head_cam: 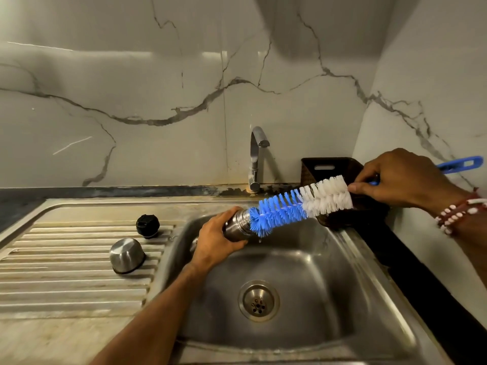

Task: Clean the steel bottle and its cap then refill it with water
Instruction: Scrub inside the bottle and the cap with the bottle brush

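Observation:
My left hand [214, 239] grips the steel bottle [237, 225] near its threaded neck and holds it tilted over the sink basin, mouth pointing right. My right hand [403, 177] holds the blue handle of a bottle brush [300, 204] with blue and white bristles. The blue bristle tip sits at the bottle's mouth. Most of the bottle's body is hidden under my left hand. On the draining board lie a black inner cap [147, 226] and a steel cup-shaped cap [127, 255], upside down.
The steel sink [342, 299] has a drain at its middle. A chrome tap [256, 159] stands behind it with no water running. A dark woven basket [332, 169] sits at the back right corner. Marble-patterned walls close in behind and at the right.

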